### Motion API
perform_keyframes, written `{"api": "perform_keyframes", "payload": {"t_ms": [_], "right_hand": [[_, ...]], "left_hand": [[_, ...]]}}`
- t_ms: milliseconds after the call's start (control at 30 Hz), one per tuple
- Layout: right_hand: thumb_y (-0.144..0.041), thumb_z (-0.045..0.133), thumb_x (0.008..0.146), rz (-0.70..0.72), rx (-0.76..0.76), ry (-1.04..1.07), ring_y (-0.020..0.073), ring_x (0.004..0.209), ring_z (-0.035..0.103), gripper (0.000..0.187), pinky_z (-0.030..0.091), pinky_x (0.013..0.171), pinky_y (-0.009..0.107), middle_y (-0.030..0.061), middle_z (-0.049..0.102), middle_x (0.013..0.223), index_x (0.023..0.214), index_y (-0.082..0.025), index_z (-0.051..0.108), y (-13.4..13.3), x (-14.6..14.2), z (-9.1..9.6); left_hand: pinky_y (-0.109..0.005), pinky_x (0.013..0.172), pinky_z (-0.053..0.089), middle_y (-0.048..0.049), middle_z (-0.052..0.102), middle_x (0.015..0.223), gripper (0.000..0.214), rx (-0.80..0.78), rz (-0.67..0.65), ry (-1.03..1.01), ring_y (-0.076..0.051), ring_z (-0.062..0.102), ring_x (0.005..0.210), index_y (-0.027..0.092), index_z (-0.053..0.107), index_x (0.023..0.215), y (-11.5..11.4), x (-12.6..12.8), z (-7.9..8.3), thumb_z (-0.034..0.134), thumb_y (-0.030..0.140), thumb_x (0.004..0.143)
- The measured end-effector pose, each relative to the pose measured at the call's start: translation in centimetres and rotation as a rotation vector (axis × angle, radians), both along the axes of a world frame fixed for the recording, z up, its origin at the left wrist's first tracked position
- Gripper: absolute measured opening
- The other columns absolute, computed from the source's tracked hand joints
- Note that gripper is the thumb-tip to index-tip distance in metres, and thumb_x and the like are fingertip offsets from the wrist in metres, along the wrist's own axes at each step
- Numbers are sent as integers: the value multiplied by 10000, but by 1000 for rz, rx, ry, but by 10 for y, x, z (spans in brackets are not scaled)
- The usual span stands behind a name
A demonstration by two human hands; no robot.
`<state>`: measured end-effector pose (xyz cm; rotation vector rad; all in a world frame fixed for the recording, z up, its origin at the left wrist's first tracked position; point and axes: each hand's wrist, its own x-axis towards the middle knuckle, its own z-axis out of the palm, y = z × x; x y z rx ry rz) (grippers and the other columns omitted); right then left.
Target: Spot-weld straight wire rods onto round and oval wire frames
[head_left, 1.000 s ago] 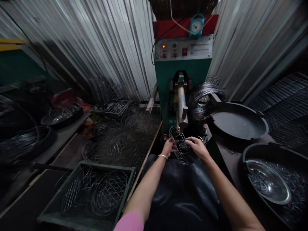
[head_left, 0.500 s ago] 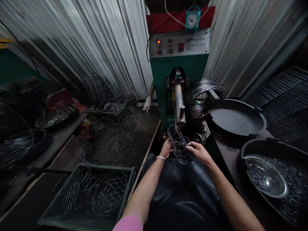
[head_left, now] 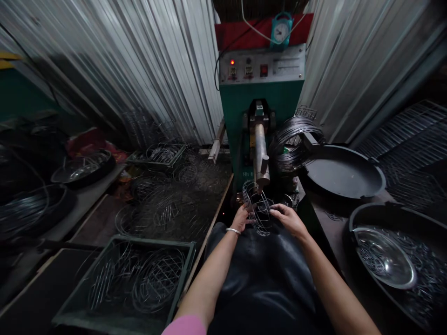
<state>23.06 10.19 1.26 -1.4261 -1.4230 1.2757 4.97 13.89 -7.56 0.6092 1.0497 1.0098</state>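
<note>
A round wire basket frame (head_left: 257,208) sits tilted under the metal arm (head_left: 260,153) of a green welding machine (head_left: 261,97). My left hand (head_left: 241,217), with a bracelet on the wrist, grips the frame's left side. My right hand (head_left: 288,218) pinches its right side. Both hands are closed on the wire. A dark apron (head_left: 265,274) covers my lap below them.
A coil of dark wire (head_left: 292,142) hangs right of the machine. A black pan (head_left: 344,173) and a tub with a steel bowl (head_left: 384,258) and small wire pieces stand at right. Finished wire frames fill a green crate (head_left: 136,279) and the bench at left.
The frame has turned slightly between my hands and stays under the machine's arm. The view has shifted a little.
</note>
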Motion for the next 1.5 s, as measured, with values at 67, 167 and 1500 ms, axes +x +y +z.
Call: {"api": "perform_keyframes", "payload": {"t_ms": [67,167,1500], "right_hand": [[-448,633,675,26,-34,17,151,679,557,313,443,662,278,14,633,733,814,-167,639,-7,3,-3],[-452,647,656,27,-45,32,142,645,539,309,433,630,268,3,610,688,772,-165,631,-10,2,-2],[-306,567,758,-9,181,-474,160,745,582,118,382,651,246,10,659,770,734,-211,634,4,-57,20]], "left_hand": [[-263,572,510,-22,536,833,491,-15,-3,-1,-101,520,669,189,579,992,-3,1,-2,762,393,584],[-261,566,503,-20,524,815,439,-13,-10,-20,-99,517,651,173,579,956,-4,4,-5,735,391,609],[-398,819,484,-81,650,791,178,-181,-2,-351,-219,628,798,133,635,869,8,8,-41,528,262,806]]}}
